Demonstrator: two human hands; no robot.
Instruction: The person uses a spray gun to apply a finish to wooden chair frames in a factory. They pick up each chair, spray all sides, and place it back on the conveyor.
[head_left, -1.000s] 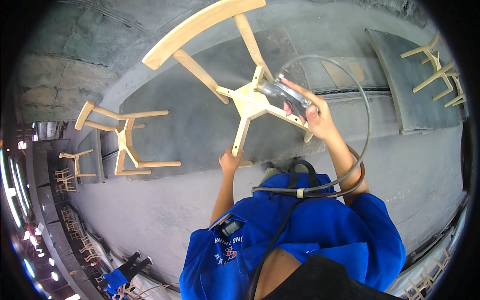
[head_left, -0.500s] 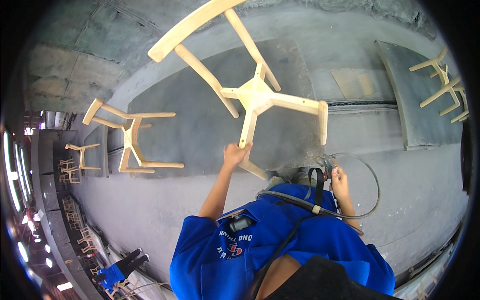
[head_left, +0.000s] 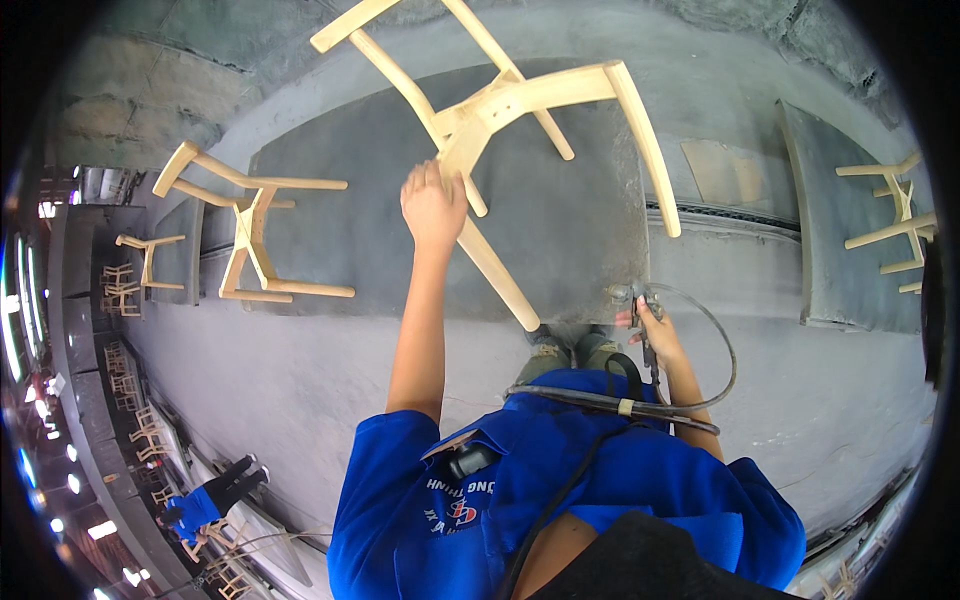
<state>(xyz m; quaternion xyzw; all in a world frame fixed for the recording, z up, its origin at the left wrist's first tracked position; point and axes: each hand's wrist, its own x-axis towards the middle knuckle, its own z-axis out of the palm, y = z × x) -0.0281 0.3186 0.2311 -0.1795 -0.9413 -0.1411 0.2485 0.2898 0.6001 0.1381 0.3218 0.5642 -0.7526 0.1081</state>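
Under left hand (head_left: pixel 432 208): pale (unfinished) chair frame (head_left: pixel 500 110)

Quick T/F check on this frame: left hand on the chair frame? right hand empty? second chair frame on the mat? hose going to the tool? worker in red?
1. The left hand grips the wooden chair frame. True.
2. The right hand is empty. False: it holds a spray gun, lowered beside the body.
3. A second chair frame lies at the left edge of the grey mat. True.
4. A hose loops from the spray gun. True.
5. The person wears a red shirt. False: the shirt is blue.
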